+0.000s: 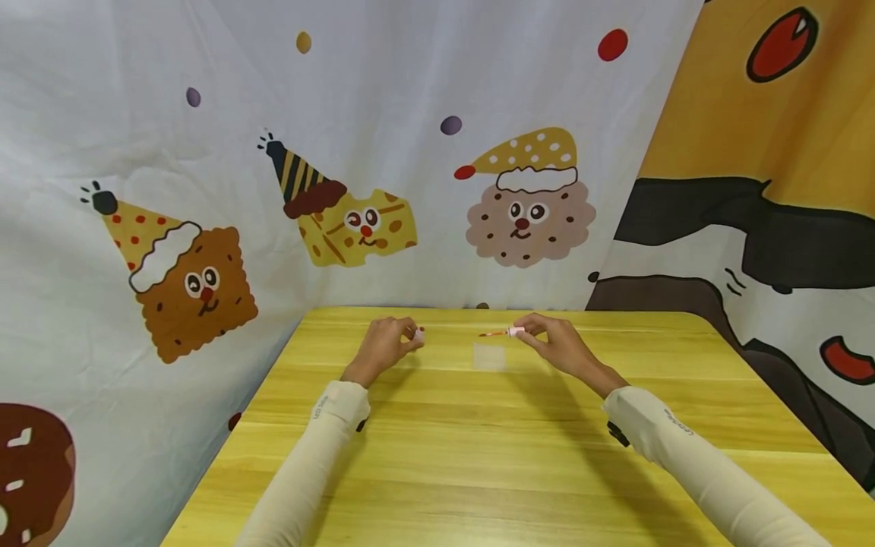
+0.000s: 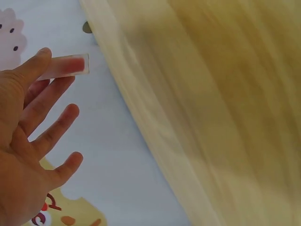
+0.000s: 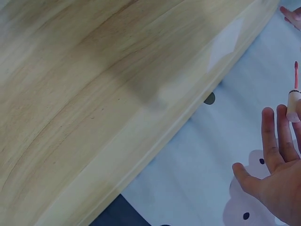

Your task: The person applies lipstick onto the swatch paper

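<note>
Before a white backdrop [image 1: 383, 91] bearing 3 hatted cartoon figures, a person's left hand [image 1: 384, 348], fingers clamped on a clear tube [image 2: 70, 66] with red inside, is held near the tabletop's [image 1: 465, 448] far edge; its 2 lowest fingers in the left wrist view stand apart from the tube; a pale square [image 1: 489, 356] lies on the tabletop between the hands; a reddish wand [image 1: 492, 333], apart from the tube, points left from a whitish cap [image 1: 516, 332]; the right hand's [image 1: 562, 346] fingers are clamped on that cap.
</note>
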`<state>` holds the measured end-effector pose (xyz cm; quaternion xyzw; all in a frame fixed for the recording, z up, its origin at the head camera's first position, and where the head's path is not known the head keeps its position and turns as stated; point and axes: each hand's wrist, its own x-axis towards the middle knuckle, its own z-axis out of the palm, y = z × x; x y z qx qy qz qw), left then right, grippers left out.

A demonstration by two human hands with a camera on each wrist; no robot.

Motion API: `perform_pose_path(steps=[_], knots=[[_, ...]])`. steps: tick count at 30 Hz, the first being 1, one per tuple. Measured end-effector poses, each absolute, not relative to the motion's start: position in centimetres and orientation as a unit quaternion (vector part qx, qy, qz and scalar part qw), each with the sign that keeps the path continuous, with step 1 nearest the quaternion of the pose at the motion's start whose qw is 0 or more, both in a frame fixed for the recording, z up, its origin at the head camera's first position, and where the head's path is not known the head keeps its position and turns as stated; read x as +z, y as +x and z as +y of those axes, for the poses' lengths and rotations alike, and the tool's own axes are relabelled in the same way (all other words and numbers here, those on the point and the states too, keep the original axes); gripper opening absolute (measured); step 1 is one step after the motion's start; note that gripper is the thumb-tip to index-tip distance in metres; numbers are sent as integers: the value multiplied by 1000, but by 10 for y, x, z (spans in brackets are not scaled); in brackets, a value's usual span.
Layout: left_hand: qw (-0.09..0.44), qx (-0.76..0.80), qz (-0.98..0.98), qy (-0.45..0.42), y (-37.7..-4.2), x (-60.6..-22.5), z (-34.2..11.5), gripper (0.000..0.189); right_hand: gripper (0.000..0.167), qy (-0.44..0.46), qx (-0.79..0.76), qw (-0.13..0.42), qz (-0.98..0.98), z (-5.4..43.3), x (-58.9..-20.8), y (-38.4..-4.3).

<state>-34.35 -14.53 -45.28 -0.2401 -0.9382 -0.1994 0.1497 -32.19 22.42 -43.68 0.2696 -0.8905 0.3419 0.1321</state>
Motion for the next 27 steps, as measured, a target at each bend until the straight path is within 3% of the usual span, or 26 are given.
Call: perform_pose_path(steps=[27], knots=[[97, -209, -958, -171, -345, -474, -159, 24, 17, 265, 339, 130, -894, 229, -443, -324]])
